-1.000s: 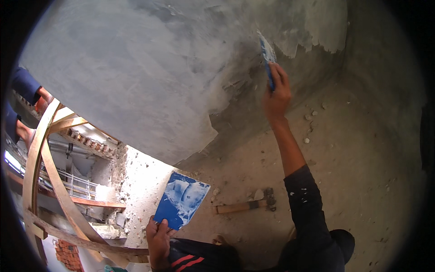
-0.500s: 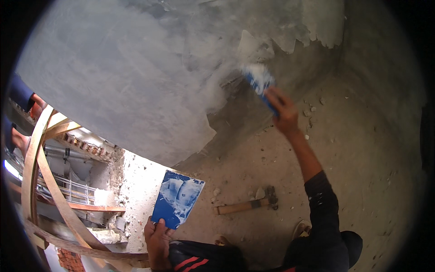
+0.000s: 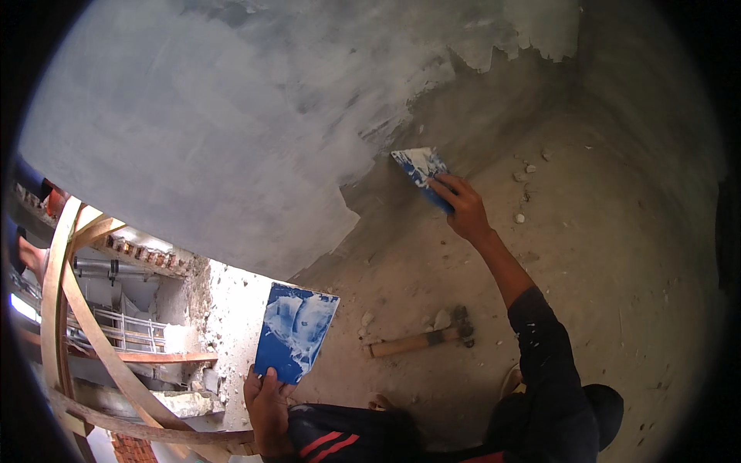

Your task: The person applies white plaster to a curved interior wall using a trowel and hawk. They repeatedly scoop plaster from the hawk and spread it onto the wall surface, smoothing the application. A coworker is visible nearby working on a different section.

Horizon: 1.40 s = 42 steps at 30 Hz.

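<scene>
the blue blade sits just off centre toward one o'clock, its broad edge near the ragged rim of the wall's coating; the right hand's fingers are clamped on it. at seven o'clock the left hand pinches a smeared blue plate, well apart from the blade, open room between. the patchy grey wall fills eleven o'clock; a hammer lies at five on the dusty floor, wooden beams cross toward nine.

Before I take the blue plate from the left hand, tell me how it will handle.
The blue plate is probably stiff: it looks flat though the left hand grips only its lower end. It seems thin, so likely light for its size. White paste smeared across its face may make that area slippery.
</scene>
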Available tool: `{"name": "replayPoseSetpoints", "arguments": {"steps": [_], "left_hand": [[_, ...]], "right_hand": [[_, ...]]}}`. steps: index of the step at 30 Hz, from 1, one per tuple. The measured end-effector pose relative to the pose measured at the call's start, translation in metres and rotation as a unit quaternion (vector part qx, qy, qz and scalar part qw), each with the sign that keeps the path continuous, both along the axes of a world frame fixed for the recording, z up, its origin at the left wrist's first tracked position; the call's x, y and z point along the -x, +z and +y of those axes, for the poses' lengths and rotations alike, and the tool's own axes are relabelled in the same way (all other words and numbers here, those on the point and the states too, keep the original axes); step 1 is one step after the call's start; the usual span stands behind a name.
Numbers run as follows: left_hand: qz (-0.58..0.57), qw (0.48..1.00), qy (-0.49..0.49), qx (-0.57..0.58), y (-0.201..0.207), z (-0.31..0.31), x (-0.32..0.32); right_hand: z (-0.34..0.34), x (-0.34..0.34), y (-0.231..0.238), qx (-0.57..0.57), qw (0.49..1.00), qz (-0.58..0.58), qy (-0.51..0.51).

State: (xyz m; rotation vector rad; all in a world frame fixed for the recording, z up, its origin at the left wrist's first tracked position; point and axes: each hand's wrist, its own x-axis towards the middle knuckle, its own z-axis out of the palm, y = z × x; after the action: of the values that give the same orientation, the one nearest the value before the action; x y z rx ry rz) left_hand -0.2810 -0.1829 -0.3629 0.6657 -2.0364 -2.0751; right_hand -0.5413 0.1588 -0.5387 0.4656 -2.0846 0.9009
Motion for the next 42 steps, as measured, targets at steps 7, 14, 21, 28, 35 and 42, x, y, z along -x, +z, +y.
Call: {"name": "replayPoseSetpoints", "arguments": {"steps": [7, 14, 21, 28, 35, 42], "left_hand": [[0.001, 0.999, 0.022, 0.03, -0.003, 0.001, -0.003], [0.033, 0.999, 0.011, 0.006, -0.015, -0.004, 0.002], [0.035, 0.999, 0.034, 0.009, -0.013, -0.003, -0.002], [0.027, 0.999, 0.031, 0.007, -0.015, -0.002, -0.005], [0.033, 0.999, 0.026, 0.023, -0.013, 0.0, -0.001], [0.038, 0.998, 0.036, 0.03, -0.009, 0.003, -0.011]], "right_hand": [[-0.018, 0.036, 0.076, 0.255, 0.954, 0.064, -0.143], [-0.121, 0.008, 0.047, 0.234, 0.969, -0.015, -0.074], [-0.035, -0.008, 0.048, 0.278, 0.957, 0.041, -0.073], [0.012, 0.026, 0.082, 0.222, 0.97, 0.02, -0.095], [-0.055, -0.033, 0.022, 0.135, 0.984, -0.111, 0.034], [-0.01, 0.012, 0.064, 0.223, 0.966, 0.042, -0.126]]}}
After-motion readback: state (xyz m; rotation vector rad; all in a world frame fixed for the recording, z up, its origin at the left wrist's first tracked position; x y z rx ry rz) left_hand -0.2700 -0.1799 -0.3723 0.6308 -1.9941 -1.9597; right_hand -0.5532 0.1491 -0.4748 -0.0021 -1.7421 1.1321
